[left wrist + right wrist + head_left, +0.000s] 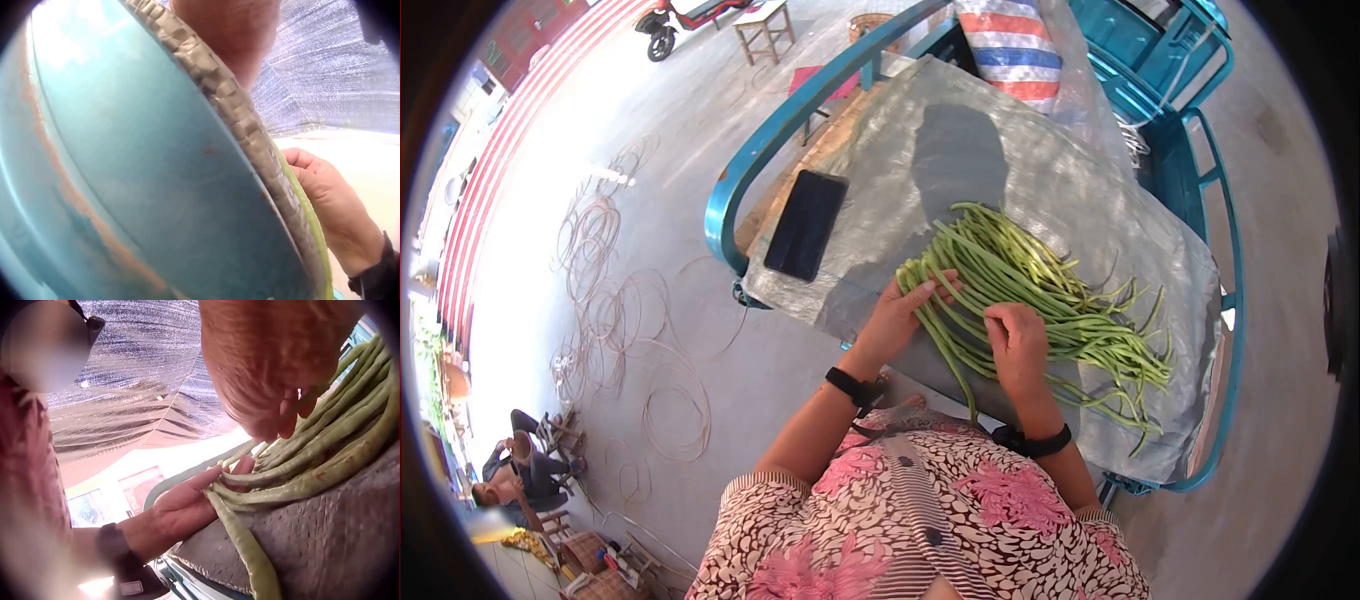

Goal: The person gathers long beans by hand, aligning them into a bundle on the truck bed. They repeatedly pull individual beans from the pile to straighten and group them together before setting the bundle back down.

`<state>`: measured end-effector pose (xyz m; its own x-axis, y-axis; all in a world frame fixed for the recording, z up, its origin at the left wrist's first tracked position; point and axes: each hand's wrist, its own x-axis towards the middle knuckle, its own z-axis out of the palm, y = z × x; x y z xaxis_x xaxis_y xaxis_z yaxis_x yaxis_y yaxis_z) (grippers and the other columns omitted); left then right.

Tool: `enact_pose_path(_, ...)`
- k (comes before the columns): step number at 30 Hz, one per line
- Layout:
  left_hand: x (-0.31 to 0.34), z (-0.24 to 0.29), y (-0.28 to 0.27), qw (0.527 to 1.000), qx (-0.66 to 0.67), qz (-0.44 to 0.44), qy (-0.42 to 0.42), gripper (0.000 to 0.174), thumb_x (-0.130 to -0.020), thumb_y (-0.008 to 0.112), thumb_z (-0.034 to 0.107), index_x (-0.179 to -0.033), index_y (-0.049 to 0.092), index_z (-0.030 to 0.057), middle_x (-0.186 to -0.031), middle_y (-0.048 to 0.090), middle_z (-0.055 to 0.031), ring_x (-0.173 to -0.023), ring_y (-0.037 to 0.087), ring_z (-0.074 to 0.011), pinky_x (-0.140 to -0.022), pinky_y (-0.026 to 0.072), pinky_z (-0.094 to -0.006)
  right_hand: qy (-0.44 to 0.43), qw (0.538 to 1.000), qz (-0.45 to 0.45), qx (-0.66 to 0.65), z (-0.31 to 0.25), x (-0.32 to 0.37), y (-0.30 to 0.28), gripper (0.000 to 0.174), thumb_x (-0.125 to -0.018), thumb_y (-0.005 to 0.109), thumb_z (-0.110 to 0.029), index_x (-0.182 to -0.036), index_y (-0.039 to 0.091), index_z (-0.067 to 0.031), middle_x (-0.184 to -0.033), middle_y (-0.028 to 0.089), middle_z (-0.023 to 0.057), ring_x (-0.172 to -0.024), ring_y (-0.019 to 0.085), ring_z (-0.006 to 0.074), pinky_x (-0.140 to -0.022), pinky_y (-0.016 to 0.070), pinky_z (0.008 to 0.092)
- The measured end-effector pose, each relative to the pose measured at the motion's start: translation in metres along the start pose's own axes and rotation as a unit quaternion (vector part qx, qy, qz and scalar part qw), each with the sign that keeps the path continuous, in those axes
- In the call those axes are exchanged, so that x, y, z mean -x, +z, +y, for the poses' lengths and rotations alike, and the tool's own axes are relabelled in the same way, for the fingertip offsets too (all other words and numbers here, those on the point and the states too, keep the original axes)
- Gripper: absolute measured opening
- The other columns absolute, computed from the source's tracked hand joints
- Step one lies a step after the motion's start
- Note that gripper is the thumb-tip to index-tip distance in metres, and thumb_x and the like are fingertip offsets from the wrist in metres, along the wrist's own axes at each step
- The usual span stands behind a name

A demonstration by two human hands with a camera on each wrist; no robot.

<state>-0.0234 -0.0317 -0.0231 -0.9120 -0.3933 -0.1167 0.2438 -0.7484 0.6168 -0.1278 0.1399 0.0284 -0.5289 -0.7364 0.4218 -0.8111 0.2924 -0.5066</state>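
Note:
A bundle of long green beans point(1020, 290) lies on a grey plastic sheet point(870, 150), also filling the right of the right wrist view as long pods point(337, 437). The left hand point(898, 312) holds the bundle's left end, thumb over the beans and fingers beneath; it shows in the right wrist view point(190, 509) too. Over the beans is the right hand point(1017, 345), its fingers curled; whether they pinch a bean is hidden. One bean point(247, 550) hangs over the sheet's near edge. In the left wrist view the right hand point(331, 200) is beside that bean point(312, 225).
A black phone point(806, 225) lies on the sheet, left of the beans. Blue metal rails point(722, 205) border the cart bed. A striped sack point(1010, 55) is at the back. Wire coils point(600, 300) and a seated person point(520, 465) are on the left.

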Motion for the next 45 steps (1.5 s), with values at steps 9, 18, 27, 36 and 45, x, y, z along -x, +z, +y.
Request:
enact_pose_path(9,-0.003,-0.01,-0.012,1.0,0.0,0.011,0.021,0.019,-0.097,0.062,0.019,-0.109,0.052,0.0075,-0.087,0.059,-0.0021,-0.081,0.062,-0.0148,-0.085,0.0542,-0.0345,-0.002,0.993,-0.095,0.062,0.018,0.014,-0.016,0.023,-0.075,0.073,-0.007,-0.096,0.067,-0.0103,-0.094,0.064,0.0074,-0.091,0.06,0.0287,-0.082,0.0455,0.0418)
enact_pose_path(18,0.003,-0.004,-0.002,0.999,-0.014,0.008,0.051,0.022,-0.099,0.06,0.025,-0.105,0.045,0.0112,-0.082,0.054,0.0001,-0.077,0.058,-0.0115,-0.074,0.0505,-0.0272,0.01,0.972,-0.01,0.233,0.091,0.015,-0.103,0.022,-0.077,0.068,-0.001,-0.097,0.066,-0.0088,-0.093,0.063,0.0062,-0.088,0.058,0.0257,-0.086,0.0413,0.0396)
enact_pose_path(27,0.002,-0.003,-0.008,0.997,0.071,0.021,0.026,0.018,-0.099,0.06,0.022,-0.105,0.046,0.0111,-0.081,0.051,-0.0007,-0.076,0.056,-0.0138,-0.076,0.0506,-0.0328,-0.009,0.987,-0.047,0.153,0.014,-0.007,-0.142,0.036,-0.068,0.08,-0.001,-0.102,0.068,-0.0052,-0.09,0.066,0.0109,-0.069,0.06,0.0263,-0.059,0.0476,0.036)
enact_pose_path(36,0.001,0.001,-0.003,0.996,0.078,0.038,-0.001,0.013,-0.098,0.059,0.017,-0.104,0.049,0.0105,-0.08,0.05,0.0,-0.076,0.054,-0.0143,-0.081,0.0499,-0.0363,-0.094,0.943,-0.045,0.315,-0.048,-0.032,-0.211,0.036,-0.062,0.077,0.001,-0.096,0.069,-0.0089,-0.069,0.058,0.0067,-0.064,0.056,0.0268,-0.069,0.0444,0.0381)
enact_pose_path(45,0.003,0.001,0.0,0.993,0.09,0.07,0.008,0.011,-0.1,0.056,0.019,-0.106,0.051,0.0098,-0.086,0.053,-0.0014,-0.083,0.056,-0.0152,-0.092,0.051,-0.04,0.041,0.934,-0.166,0.314,0.015,0.007,-0.237,0.041,-0.064,0.081,-0.011,-0.103,0.068,-0.0101,-0.09,0.064,0.0066,-0.081,0.059,0.026,-0.085,0.0425,0.04)
